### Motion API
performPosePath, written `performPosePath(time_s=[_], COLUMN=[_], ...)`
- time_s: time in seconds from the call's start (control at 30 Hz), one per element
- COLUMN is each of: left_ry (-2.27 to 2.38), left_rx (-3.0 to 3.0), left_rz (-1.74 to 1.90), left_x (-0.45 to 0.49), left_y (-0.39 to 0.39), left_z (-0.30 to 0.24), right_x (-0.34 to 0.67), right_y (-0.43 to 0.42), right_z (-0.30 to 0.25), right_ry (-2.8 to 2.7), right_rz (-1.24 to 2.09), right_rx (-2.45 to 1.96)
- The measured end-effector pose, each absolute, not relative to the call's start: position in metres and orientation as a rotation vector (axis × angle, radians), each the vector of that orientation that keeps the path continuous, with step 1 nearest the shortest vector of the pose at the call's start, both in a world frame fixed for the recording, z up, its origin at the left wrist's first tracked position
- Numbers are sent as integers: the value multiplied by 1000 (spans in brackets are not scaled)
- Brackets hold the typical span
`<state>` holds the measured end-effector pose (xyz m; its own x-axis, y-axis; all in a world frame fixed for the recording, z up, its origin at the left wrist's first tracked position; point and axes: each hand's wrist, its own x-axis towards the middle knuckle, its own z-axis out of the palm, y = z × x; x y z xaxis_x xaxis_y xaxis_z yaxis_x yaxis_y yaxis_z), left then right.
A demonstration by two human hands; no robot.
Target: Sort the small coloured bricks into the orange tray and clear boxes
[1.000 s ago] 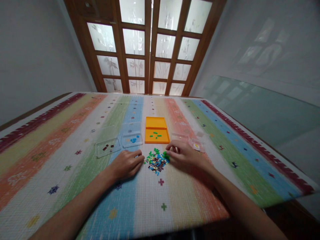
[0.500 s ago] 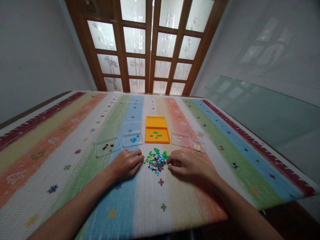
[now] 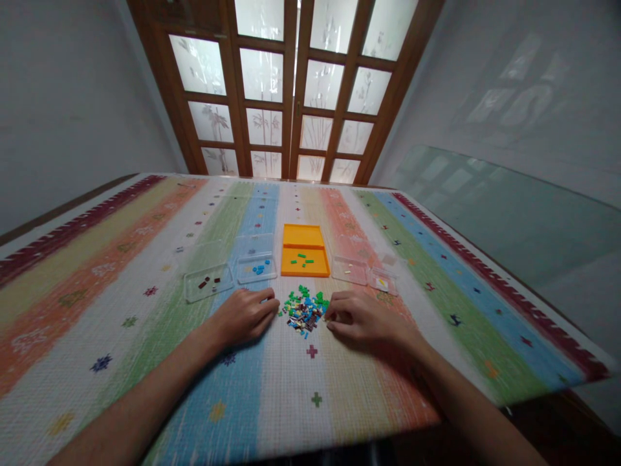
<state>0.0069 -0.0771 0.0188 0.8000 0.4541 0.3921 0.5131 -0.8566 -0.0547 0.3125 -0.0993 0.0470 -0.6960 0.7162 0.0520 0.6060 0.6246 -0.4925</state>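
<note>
A loose pile of small toy bricks [image 3: 305, 312] in green, blue, dark brown and cream lies on the tablecloth between my hands. My left hand [image 3: 250, 315] rests at the pile's left edge, fingers curled and pressed together; whatever they may hold is hidden. On the opposite edge, my right hand [image 3: 356, 317] has thumb and forefinger pinched at the bricks. A tiny pale bit shows by those fingertips, too small to name. Just beyond the pile, an orange box [image 3: 317, 270] lies with its lid laid back and several green bricks inside.
Left of the orange box are clear boxes holding dark brown bricks [image 3: 206, 283] and blue bricks [image 3: 261, 267]. To its right, one clear box [image 3: 358, 279] has cream pieces and a smaller one [image 3: 392, 289] a yellow piece. The striped tablecloth [image 3: 286, 401] covers the table.
The view has shifted very slightly. Both hands keep nearly the same place at the pile's edges; no brick has visibly been moved away.
</note>
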Motion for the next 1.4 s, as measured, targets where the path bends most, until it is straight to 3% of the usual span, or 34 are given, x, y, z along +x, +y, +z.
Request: performPosePath(time_s=[0.7,1.03,1.4], left_ry=[-781,-780,-775], left_rx=[-2853,-2853,-2860], left_rz=[-535,-530,-519], left_x=[7,7,8], left_y=[-77,-77,-77], left_z=[18,19,18], right_x=[316,305,357], right_y=[-96,-103,-59], right_z=[47,44,54], right_ry=[-2708,-2821,-2483], right_rz=[641,311,454], right_rx=[-1049,-1170,-1257])
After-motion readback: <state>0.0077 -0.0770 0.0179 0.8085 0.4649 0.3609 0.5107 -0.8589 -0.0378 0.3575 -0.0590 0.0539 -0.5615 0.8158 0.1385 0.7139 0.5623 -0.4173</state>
